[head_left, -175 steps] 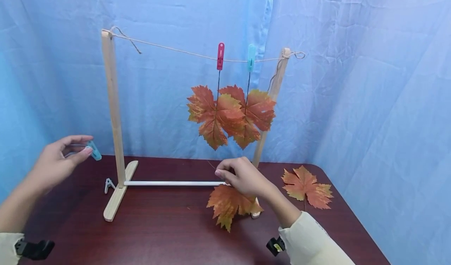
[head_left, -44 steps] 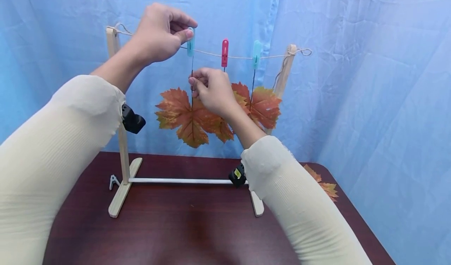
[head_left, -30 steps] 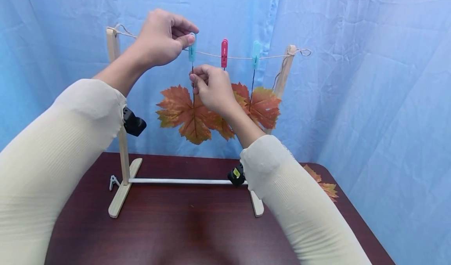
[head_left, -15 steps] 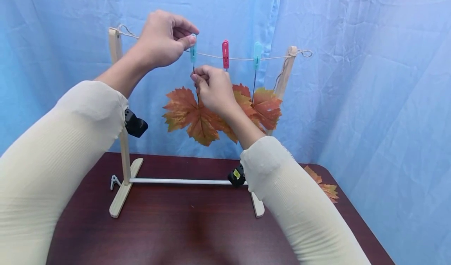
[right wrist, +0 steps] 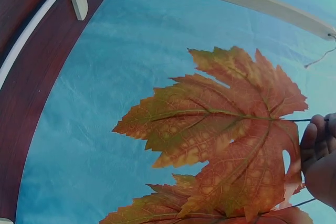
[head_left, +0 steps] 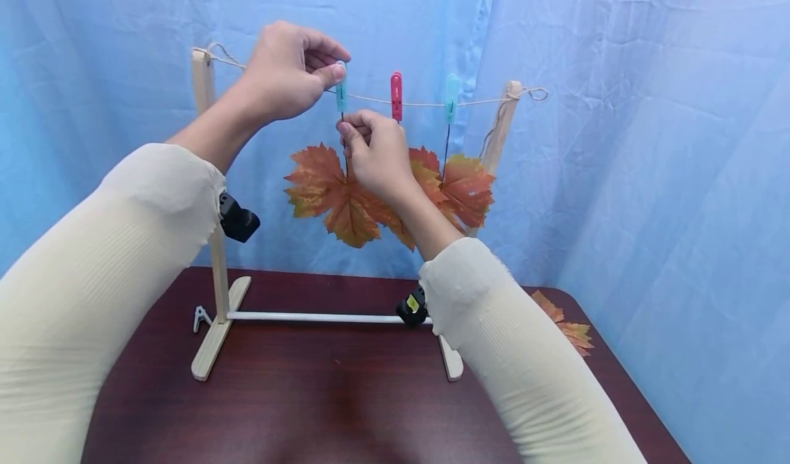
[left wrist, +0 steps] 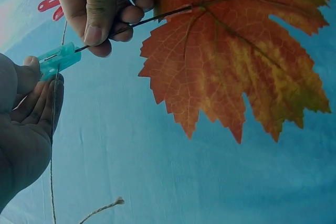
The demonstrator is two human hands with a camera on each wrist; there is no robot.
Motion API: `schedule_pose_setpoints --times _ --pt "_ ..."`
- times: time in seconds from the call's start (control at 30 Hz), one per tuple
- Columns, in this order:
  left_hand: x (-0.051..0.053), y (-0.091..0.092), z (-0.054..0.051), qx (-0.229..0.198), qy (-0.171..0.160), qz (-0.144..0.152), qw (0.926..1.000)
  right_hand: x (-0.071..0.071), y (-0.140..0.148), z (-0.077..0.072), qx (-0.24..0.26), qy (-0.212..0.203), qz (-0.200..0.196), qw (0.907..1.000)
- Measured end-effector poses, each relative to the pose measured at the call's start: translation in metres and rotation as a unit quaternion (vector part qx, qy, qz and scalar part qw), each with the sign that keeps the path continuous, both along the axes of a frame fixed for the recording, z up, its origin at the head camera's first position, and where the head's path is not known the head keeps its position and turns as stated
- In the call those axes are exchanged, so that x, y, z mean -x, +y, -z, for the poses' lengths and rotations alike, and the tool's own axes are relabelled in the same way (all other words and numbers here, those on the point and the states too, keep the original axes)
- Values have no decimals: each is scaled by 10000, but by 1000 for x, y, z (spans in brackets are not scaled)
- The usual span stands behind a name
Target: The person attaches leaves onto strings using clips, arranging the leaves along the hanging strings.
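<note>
My left hand (head_left: 286, 73) pinches a teal clothespin (head_left: 341, 95) at the string (head_left: 370, 99). Just below it, my right hand (head_left: 379, 152) pinches the dark stem of an orange-red artificial maple-like leaf (head_left: 327, 193). In the left wrist view the stem's end meets the tip of the teal clothespin (left wrist: 60, 59), and the string runs through the clothespin. Farther right on the string, a red clothespin (head_left: 396, 97) and another teal clothespin (head_left: 451, 99) hold leaves by their stems. My right hand and forearm partly cover the leaf under the red one.
A wooden stand (head_left: 210, 347) with a white crossbar (head_left: 315, 317) stands on the dark red table (head_left: 278, 409). A pale clothespin (head_left: 200, 319) lies by its left foot. One more leaf (head_left: 574, 330) lies at the table's right, partly behind my right sleeve. Blue curtains hang behind.
The left hand has brought the teal clothespin from the left up to the string. The right hand has raised the leaf from the table. Over the last second both hands shift only slightly.
</note>
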State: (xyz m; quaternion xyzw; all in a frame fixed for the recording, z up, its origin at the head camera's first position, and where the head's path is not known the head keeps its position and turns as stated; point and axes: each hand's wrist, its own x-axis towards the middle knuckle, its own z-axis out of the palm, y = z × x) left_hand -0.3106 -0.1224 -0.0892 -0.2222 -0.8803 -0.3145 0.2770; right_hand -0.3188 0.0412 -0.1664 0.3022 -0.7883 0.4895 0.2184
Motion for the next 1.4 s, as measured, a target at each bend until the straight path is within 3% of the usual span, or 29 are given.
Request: schedule_pose_setpoints --times 0.27,0.73,1.4 --pt "-4 1 1 67 60 138 9999 1 1 -1 399 -410 -227 9981" --pt "-1 0 5 109 -118 248 9996 4 2 4 453 -460 -244 9976" --pt "-2 -5 4 268 -51 293 9992 4 5 8 346 -419 -310 9980"
